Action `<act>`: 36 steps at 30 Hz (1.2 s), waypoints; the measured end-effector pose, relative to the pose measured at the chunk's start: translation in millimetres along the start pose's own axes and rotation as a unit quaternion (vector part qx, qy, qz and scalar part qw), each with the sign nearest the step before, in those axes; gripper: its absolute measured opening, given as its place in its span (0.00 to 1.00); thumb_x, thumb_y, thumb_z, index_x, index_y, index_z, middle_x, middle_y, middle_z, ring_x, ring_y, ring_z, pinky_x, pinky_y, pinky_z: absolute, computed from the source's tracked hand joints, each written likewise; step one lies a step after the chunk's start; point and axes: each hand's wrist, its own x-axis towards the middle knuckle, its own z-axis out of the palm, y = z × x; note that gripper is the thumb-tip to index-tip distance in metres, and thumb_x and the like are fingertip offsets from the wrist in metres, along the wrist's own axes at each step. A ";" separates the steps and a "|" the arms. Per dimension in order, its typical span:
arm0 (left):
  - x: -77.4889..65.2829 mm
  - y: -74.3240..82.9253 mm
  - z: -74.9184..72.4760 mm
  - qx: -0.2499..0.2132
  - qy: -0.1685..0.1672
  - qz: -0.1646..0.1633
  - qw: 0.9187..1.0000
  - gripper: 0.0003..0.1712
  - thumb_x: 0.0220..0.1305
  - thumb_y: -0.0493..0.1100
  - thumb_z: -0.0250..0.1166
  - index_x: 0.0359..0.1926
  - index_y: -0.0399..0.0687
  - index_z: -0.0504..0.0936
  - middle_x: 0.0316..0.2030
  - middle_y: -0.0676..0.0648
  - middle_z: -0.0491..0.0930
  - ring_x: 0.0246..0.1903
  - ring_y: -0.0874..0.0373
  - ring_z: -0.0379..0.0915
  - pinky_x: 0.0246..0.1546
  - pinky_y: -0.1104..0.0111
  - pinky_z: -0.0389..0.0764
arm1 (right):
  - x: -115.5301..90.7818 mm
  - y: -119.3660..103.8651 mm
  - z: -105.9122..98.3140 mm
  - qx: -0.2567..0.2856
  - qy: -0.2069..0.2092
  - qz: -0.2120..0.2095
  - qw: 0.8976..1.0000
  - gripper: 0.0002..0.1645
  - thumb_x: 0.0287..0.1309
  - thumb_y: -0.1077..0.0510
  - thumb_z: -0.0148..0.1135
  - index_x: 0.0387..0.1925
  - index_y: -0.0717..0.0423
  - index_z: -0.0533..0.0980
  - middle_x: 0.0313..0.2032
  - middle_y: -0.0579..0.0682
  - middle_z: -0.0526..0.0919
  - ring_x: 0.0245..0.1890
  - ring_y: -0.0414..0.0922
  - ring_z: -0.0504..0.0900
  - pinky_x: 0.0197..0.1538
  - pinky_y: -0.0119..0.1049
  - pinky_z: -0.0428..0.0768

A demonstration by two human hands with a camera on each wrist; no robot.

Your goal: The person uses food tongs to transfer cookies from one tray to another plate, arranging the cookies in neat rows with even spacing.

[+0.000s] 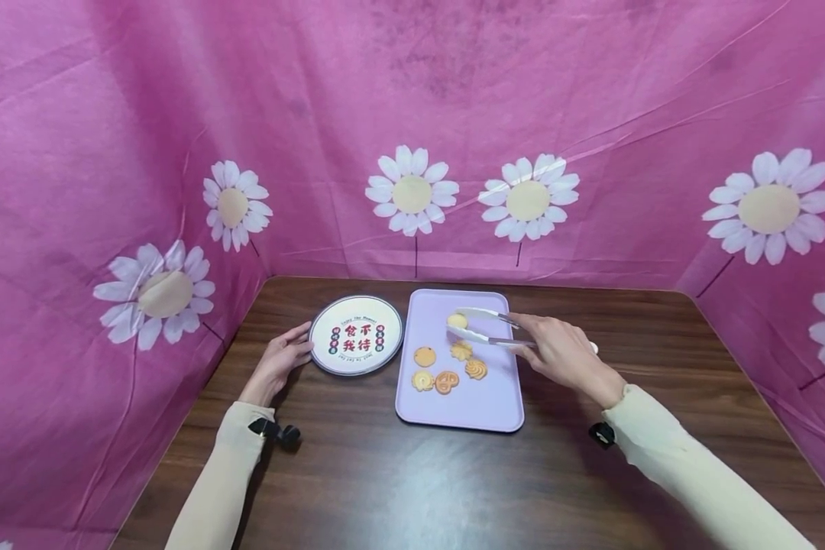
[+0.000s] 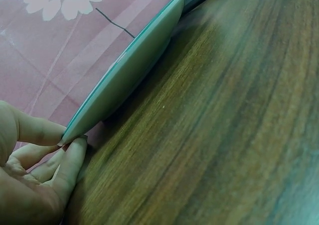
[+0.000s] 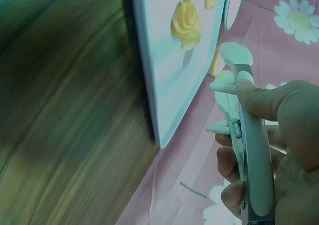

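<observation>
My left hand (image 1: 283,360) pinches the left rim of a round white plate (image 1: 357,307) with red and black lettering. In the left wrist view, the thumb is on the rim's top and fingers are beneath it; the plate (image 2: 124,80) looks tilted there because of the camera angle. My right hand (image 1: 558,353) grips a pair of tongs (image 1: 480,314) with metal arms and white tips. The spread tips lie either side of a round pale cookie (image 1: 457,320) on the lilac tray (image 1: 461,409); contact is unclear. In the right wrist view, thumb and fingers wrap the tongs (image 3: 256,160).
Several other cookies lie on the tray, among them a heart-shaped pretzel cookie (image 1: 447,382), a swirled cookie (image 1: 476,369) and a flat round one (image 1: 425,356). The plate stands just left of the tray on a brown wooden table (image 1: 357,473). A pink flowered cloth (image 1: 316,114) hangs behind.
</observation>
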 end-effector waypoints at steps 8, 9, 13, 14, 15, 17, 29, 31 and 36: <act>-0.1 -1.3 0.8 -0.005 -0.002 0.010 1.000 0.36 0.75 0.31 0.56 0.80 0.41 0.58 0.77 0.28 0.60 0.41 0.75 0.76 0.41 0.82 0.80 | 27.6 -15.1 17.2 0.010 -0.013 -0.018 1.000 0.32 0.63 0.51 0.73 0.67 0.50 0.77 0.52 0.57 0.89 0.39 0.53 0.87 0.34 0.58 0.85; -0.1 -1.1 0.9 -0.004 -0.004 0.011 1.000 0.36 0.76 0.31 0.56 0.80 0.41 0.58 0.77 0.28 0.60 0.41 0.75 0.76 0.41 0.81 0.80 | 30.6 -17.6 19.7 0.013 -0.016 -0.021 1.000 0.33 0.63 0.50 0.73 0.68 0.50 0.77 0.53 0.57 0.89 0.38 0.53 0.87 0.34 0.58 0.85; 0.4 -0.3 0.7 -0.005 -0.003 0.006 1.000 0.36 0.75 0.31 0.56 0.80 0.41 0.58 0.77 0.28 0.60 0.41 0.74 0.76 0.40 0.81 0.80 | 42.3 -28.5 29.1 0.024 -0.021 -0.038 0.999 0.32 0.63 0.50 0.73 0.68 0.49 0.77 0.52 0.55 0.90 0.35 0.49 0.84 0.33 0.57 0.86; 0.4 -0.1 0.7 -0.006 -0.002 0.003 1.000 0.36 0.75 0.31 0.56 0.80 0.42 0.58 0.77 0.29 0.60 0.41 0.74 0.76 0.40 0.81 0.80 | 45.2 -31.3 31.4 0.027 -0.021 -0.042 0.999 0.33 0.63 0.49 0.73 0.67 0.49 0.77 0.52 0.55 0.90 0.34 0.49 0.83 0.32 0.56 0.86; 0.5 0.0 0.6 -0.007 -0.002 0.001 1.000 0.36 0.75 0.31 0.56 0.81 0.42 0.58 0.77 0.29 0.60 0.41 0.74 0.76 0.40 0.81 0.80 | 48.1 -34.2 33.8 0.027 -0.021 -0.046 0.998 0.33 0.63 0.49 0.74 0.67 0.50 0.77 0.51 0.55 0.90 0.34 0.48 0.82 0.32 0.56 0.85; 0.8 0.0 0.5 -0.009 0.002 -0.004 1.000 0.36 0.75 0.31 0.56 0.80 0.43 0.59 0.77 0.30 0.61 0.41 0.74 0.76 0.40 0.81 0.80 | 53.9 -39.7 38.6 0.029 -0.023 -0.053 0.998 0.33 0.62 0.49 0.74 0.67 0.50 0.77 0.49 0.56 0.90 0.35 0.48 0.82 0.31 0.55 0.85; 1.5 -1.2 1.2 -0.009 0.003 0.001 1.000 0.36 0.76 0.31 0.55 0.80 0.44 0.59 0.77 0.30 0.61 0.41 0.75 0.76 0.41 0.82 0.80 | 82.8 -68.6 60.8 0.029 -0.029 -0.073 0.997 0.33 0.63 0.49 0.74 0.67 0.51 0.77 0.42 0.54 0.91 0.31 0.47 0.82 0.31 0.51 0.85; 1.6 -1.5 0.9 -0.007 0.000 0.003 1.000 0.36 0.76 0.31 0.55 0.81 0.44 0.59 0.77 0.31 0.61 0.42 0.75 0.76 0.42 0.82 0.80 | 87.9 -72.9 64.5 0.021 -0.029 -0.075 0.997 0.32 0.64 0.48 0.73 0.67 0.50 0.77 0.39 0.53 0.90 0.31 0.47 0.82 0.31 0.51 0.85; 1.7 -2.3 -0.4 -0.004 -0.004 0.005 1.000 0.36 0.76 0.31 0.55 0.81 0.43 0.58 0.77 0.30 0.61 0.42 0.75 0.76 0.43 0.82 0.80 | 100.1 -84.4 71.6 0.024 -0.044 -0.080 0.996 0.32 0.66 0.47 0.71 0.68 0.50 0.76 0.36 0.52 0.89 0.30 0.45 0.80 0.31 0.50 0.85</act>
